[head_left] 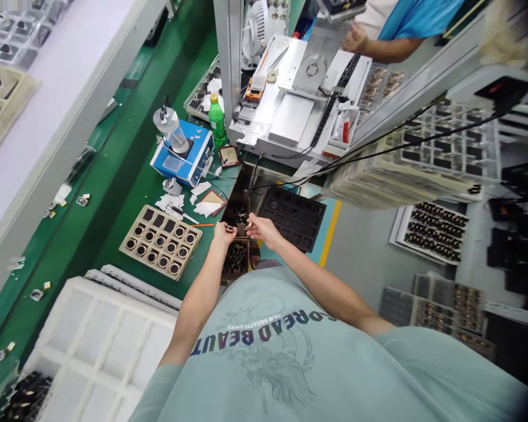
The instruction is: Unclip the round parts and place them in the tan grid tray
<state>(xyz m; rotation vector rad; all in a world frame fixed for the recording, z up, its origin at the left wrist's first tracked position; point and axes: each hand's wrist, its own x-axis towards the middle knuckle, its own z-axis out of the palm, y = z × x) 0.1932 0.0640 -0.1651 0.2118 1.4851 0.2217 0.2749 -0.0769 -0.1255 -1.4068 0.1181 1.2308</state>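
Both hands are held close together at the bench's right edge. My left hand is closed, palm up, round a small dark and shiny part whose kind I cannot make out. My right hand is a short way to its right, thumb and fingers pinched together; what they hold is too small to name. Just below the hands is a brown box full of small dark parts. Left of them, on the green bench, lies a beige tray with rows of round, gold-rimmed dark pieces.
A blue machine with a clear cylinder, a green bottle and white paper scraps occupy the bench. A black compartment tray is right of the hands. Across stands a white fixture, with another person's hand behind it.
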